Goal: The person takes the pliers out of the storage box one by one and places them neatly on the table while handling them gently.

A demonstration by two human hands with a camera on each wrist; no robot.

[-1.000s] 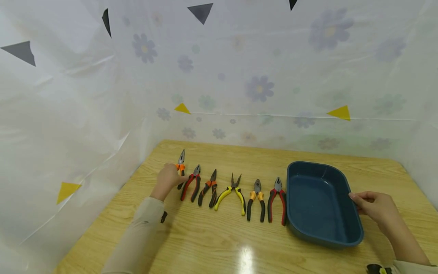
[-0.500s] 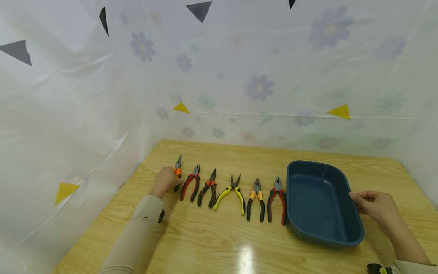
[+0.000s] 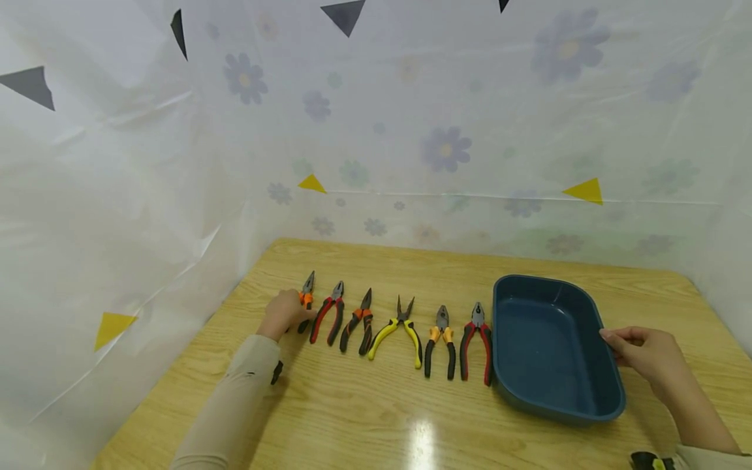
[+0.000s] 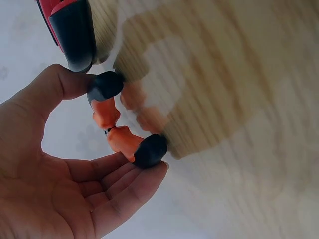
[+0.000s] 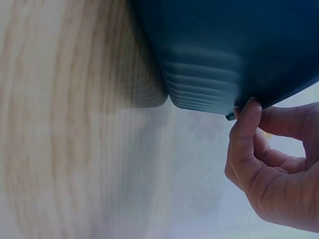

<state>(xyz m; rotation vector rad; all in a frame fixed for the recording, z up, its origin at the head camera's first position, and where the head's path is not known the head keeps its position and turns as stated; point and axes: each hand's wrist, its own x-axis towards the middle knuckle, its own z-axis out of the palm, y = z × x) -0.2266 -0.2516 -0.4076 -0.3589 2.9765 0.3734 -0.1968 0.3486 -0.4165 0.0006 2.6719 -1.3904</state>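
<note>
My left hand (image 3: pixel 283 314) holds a pair of long-nose pliers (image 3: pixel 308 287) with orange and black handles, at the left end of a row of pliers. In the left wrist view, the thumb presses one handle end of these pliers (image 4: pixel 106 113) and the fingertips press the other, low over the table. Beside them lie red-and-black pliers (image 3: pixel 337 295). At the far right my right hand (image 3: pixel 649 359) pinches the rim of a dark blue rectangular basin (image 3: pixel 552 356) between thumb and fingers. Nothing lies inside the basin, which rests on the table.
Further along the row lie black-and-orange pliers (image 3: pixel 366 303), yellow long-nose pliers (image 3: pixel 384 334), black pliers with light-orange collars (image 3: pixel 443 320) and another red-and-black pair (image 3: pixel 478 318) close against the basin. White patterned sheeting (image 3: pixel 376 130) rises behind the wooden table (image 3: pixel 352 418).
My left hand and the orange-handled pliers have come a little nearer to me, so the pliers' tip stands more level with the row. The right hand and basin stay put.
</note>
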